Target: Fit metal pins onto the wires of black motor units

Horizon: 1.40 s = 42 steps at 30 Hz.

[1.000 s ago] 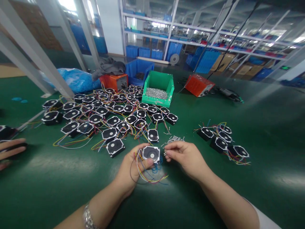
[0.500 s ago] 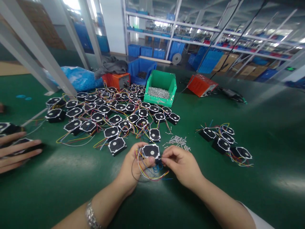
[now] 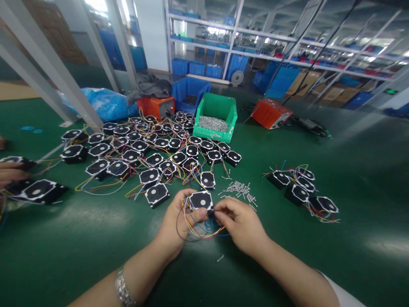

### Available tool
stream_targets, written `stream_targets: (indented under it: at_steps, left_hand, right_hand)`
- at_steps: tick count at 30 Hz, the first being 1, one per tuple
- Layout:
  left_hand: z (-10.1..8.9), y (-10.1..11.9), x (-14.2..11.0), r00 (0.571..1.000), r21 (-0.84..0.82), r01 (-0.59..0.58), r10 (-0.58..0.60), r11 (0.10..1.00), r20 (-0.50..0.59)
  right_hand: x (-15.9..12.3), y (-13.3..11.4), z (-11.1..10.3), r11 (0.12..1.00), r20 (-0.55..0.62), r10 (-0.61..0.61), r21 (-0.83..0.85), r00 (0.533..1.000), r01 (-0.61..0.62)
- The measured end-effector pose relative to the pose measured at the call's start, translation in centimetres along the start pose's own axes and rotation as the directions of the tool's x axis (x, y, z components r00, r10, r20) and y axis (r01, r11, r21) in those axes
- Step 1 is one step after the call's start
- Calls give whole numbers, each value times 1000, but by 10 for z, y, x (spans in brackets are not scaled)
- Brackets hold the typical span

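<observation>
My left hand is closed round a small black motor with white edges, its thumb on the near side. Yellow, red, white, blue and black wires hang from the motor in a loop below. At the motor's right corner, the thumb and forefinger of my right hand are pinched together; what they hold, if anything, is too small to make out. A single screw lies on the green table beneath my hands. Just beyond my right hand is a loose heap of screws.
Many similar motors with tangled wires spread across the left and middle, and several lie at right. A green bin of screws stands behind, near orange boxes. At the left edge another person's hand touches motors.
A screw now lies on the table below my hands where none showed before. My right hand has shifted slightly left against the motor. The other person's hand has drawn back left.
</observation>
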<state>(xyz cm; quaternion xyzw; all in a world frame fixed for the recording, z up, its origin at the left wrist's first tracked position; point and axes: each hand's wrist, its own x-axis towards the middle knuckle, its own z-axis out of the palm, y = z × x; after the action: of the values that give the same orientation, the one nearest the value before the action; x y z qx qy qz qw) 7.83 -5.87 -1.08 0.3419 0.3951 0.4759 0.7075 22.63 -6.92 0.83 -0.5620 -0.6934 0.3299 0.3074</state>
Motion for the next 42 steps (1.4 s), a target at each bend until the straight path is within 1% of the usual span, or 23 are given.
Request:
stream_targets:
  at_steps: [5,7,8,9,11,13,15,19,22,23,27,31,34,36,39,40,42]
  left_hand:
    - [2,1,-1,998,-18,12,-13,1000,-54]
    - [1,0,-1,999,-6,-3,2,1000,-54]
    - [1,0,-1,999,1,-9,9,1000,-47]
    - [1,0,-1,999,7,-13,13,1000,-42]
    - [2,0,-1,999,17,-13,13,1000,-46]
    - [3,0,0,998,25,-15,17,1000,-68]
    - [3,1,0,996,32,-23,26,999,-82]
    - [3,2,0,995,66,-39,45,997,-87]
    - [3,1,0,996,76,-48,54,996,-70]
    - [3,1,0,996,76,-50,55,996,-67]
    - [4,2,0,996,69,-51,56,996,-66]
    - [4,1,-1,997,73,-43,48,996,-65]
    - [3,0,-1,998,86,-34,40,996,-57]
    - [2,0,-1,999,87,-24,28,996,-45]
    - [1,0,-1,999,90,-11,14,996,-31]
    - [1,0,-1,1000,95,-10,13,995,-29]
    - [1,-1,-1,999,98,-15,18,995,-30]
  right_hand:
    - [0,1,-3,999,-23,-32,29,999,33]
    - [0,0,-3,995,-17,11,95,1000,-9]
    - [1,0,-2,984,-9,58,168,998,-55]
    - [1,0,-2,960,4,114,258,993,-111]
    - [2,0,0,878,46,213,429,976,-212]
    - [3,1,1,798,71,264,544,962,-260]
    - [4,1,3,748,82,287,603,954,-277]
    - [5,2,4,680,103,322,666,941,-306]
    - [5,2,4,651,98,337,695,936,-307]
    - [5,2,4,661,83,336,689,938,-297]
    - [4,-1,5,749,0,316,614,949,-250]
    - [3,-4,6,790,-44,324,562,945,-244]
    - [2,-3,8,853,-109,279,483,954,-195]
    - [1,-2,9,905,-161,209,405,964,-129]
    - [0,0,9,978,-246,40,210,968,13]
    - [-1,1,9,990,-266,-28,128,963,64]
    - [-1,1,7,986,-282,-168,-28,945,167]
